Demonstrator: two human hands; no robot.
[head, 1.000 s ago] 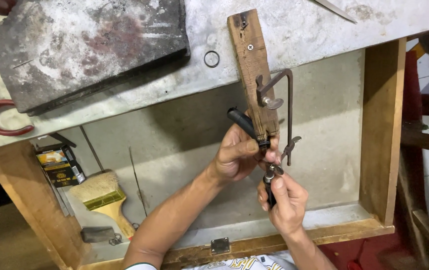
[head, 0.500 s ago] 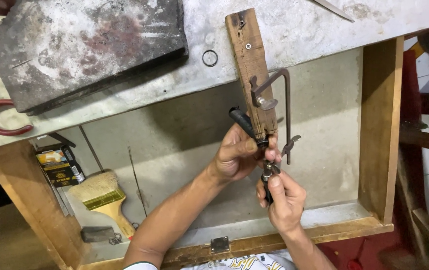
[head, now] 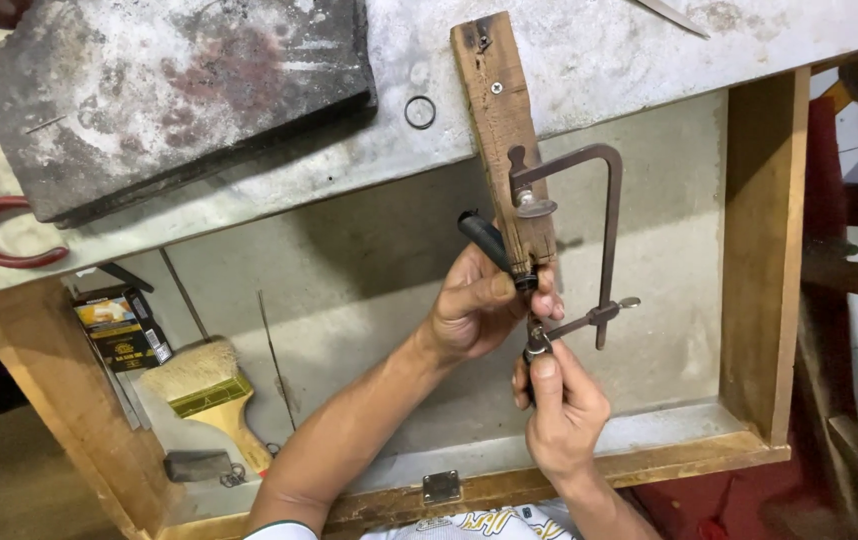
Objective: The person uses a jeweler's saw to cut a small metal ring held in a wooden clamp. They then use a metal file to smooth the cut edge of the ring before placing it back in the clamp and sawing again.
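Metal saw handle: gripped in the right hand (head: 561, 410), fingers wrapped tight, thumb up along it, nearest the body.
Jeweller's saw frame (head: 604, 215): rises from that hand, its upper clamp against the wooden bench pin (head: 504, 130).
Left hand (head: 479, 305): just above the right, closed on a dark-handled tool (head: 484, 240) and pinching at the pin's tip.
Doing it well: likely short, vertical strokes, left fingers steady and clear of the blade.
Beyond both hands: small ring (head: 420, 111), dark steel block (head: 169, 90).
Far left of them: brush (head: 211, 395) in the tray.
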